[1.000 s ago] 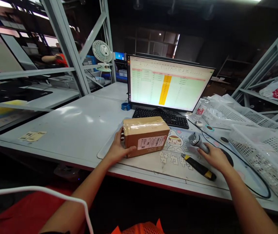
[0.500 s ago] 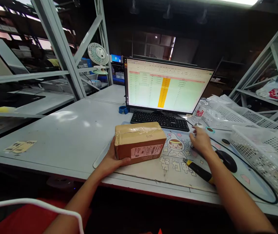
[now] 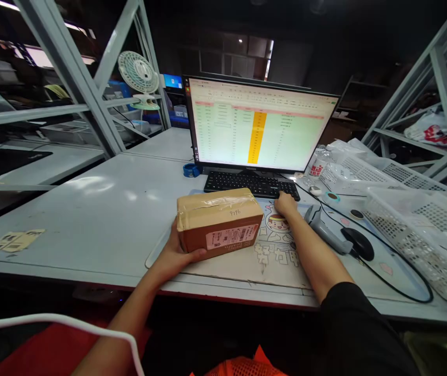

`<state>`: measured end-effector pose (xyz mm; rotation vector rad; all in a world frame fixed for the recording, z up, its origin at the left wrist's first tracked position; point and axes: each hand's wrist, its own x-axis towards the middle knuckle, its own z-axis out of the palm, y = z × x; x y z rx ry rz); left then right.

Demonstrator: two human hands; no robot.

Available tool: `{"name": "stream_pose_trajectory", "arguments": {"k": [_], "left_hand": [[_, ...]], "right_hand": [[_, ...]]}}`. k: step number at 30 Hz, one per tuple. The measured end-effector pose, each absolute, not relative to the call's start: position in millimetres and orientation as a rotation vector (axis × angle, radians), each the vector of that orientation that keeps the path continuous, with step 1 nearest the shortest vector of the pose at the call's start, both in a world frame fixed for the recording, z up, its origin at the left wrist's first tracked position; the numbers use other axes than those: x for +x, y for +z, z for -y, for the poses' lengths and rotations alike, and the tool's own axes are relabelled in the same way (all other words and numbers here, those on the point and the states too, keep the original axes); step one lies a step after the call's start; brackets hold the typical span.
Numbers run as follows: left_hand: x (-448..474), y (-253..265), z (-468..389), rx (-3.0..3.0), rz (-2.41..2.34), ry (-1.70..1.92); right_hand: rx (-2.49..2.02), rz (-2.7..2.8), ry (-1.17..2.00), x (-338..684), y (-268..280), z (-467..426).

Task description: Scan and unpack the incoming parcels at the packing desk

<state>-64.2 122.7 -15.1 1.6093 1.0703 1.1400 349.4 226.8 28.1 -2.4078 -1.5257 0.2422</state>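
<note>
My left hand (image 3: 174, 253) is wrapped round the left end of a taped cardboard box (image 3: 219, 219), its thumb along the front side. A white barcode label and handwritten digits show on the box, which rests on a printed desk mat (image 3: 243, 269). At the right front end of a black keyboard (image 3: 243, 183) is my right hand (image 3: 285, 203). Its fingers point down at the keys and are mostly hidden behind the back of the hand. A grey barcode scanner (image 3: 327, 230) lies right of my right forearm, next to a black mouse (image 3: 359, 244).
A monitor (image 3: 223, 141) showing a spreadsheet stands behind the keyboard. White perforated baskets (image 3: 415, 230) line the right side. A blue tape roll (image 3: 191, 170) sits left of the keyboard. A cable loops along the right; a small fan (image 3: 139, 73) is at back left.
My right hand has moved left from beside the keyboard to its right front end. The scanner is now in plain view, while the yellow-black box cutter is hidden. My left hand stays on the box.
</note>
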Motion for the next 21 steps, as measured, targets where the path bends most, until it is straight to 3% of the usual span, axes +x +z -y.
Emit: {"name": "stream_pose_trajectory", "arguments": {"k": [13,18,21], "left_hand": [[-68,-15,-118,1.607,-1.034,1.142],[-68,-17,-119,1.618,-1.025,1.141],[-67,-17,-119,1.594,-0.996,1.169]], "right_hand": [[-2.443,1.825,0.262,337,48,-235],[-2.243,2.078,0.31,346,59,-153],[-2.237,2.104,0.163,366,43,-76]]}}
